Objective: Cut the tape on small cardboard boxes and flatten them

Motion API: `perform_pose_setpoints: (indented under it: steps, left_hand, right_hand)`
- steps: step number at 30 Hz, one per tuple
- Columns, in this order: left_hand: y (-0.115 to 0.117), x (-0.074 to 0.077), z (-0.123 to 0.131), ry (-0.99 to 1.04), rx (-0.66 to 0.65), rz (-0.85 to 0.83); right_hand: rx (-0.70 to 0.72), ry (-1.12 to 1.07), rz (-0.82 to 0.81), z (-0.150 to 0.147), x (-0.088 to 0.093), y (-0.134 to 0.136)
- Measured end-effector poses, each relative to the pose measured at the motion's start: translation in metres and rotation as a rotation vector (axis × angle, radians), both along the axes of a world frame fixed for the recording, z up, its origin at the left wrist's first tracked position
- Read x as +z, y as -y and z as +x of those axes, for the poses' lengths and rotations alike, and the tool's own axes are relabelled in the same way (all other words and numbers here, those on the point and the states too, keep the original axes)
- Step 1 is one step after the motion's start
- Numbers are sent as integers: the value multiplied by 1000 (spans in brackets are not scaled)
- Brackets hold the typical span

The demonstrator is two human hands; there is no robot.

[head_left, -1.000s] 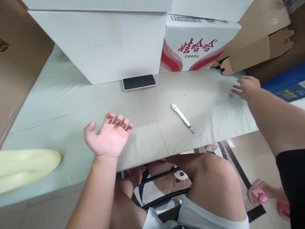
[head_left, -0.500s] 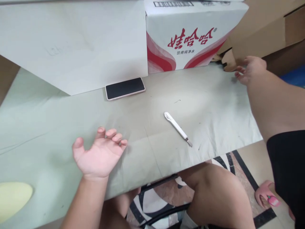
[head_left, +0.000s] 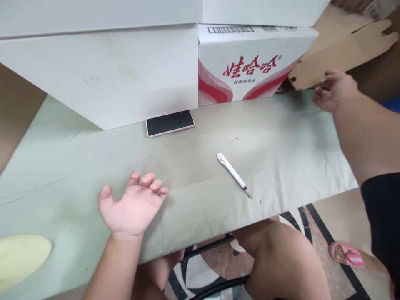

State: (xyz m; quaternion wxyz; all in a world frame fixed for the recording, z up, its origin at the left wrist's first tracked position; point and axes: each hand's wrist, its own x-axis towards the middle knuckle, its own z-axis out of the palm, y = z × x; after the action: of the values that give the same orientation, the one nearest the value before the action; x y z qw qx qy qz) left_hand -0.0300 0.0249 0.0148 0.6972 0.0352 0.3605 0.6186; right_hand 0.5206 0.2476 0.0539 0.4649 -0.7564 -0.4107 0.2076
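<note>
My left hand (head_left: 133, 208) rests palm up over the green-grey cloth, fingers spread and slightly curled, with nothing in it. At the far right, my right hand (head_left: 336, 91) is stretched out beside a brown cardboard piece (head_left: 334, 54). Its fingers are loosely bent and apart, and I see nothing held in them; whether they touch the cardboard I cannot tell. Between the hands lies a white craft knife (head_left: 231, 171), its blade out and pointing towards me. A phone (head_left: 170, 123) with a dark screen and pale pink edge lies flat beyond my left hand.
A large white box (head_left: 150, 71) stands behind the phone, touching a white and red carton (head_left: 253, 71) on its right. Cloth (head_left: 187, 200) covers the table. A pale yellow rounded object (head_left: 23, 258) lies at the left. Below the edge are my legs and a pink slipper (head_left: 346, 254).
The view has tilted up slightly, so the boxes and knife sit lower in the picture. My right hand stays near the cardboard, its fingers slightly shifted. The left hand keeps its pose.
</note>
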Motion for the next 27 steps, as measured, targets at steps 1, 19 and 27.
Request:
perform_pose_setpoints:
  steps: [1, 19, 27]
  left_hand:
    - [1, 0, 2, -3, -18, 0]
    - [36, 18, -9, 120, -35, 131]
    - [54, 22, -15, 278, -38, 234]
  right_hand:
    - [-38, -84, -64, -6, 3, 0]
    - [771, 518, -435, -191, -25, 151]
    - [933, 800, -357, -289, -40, 200]
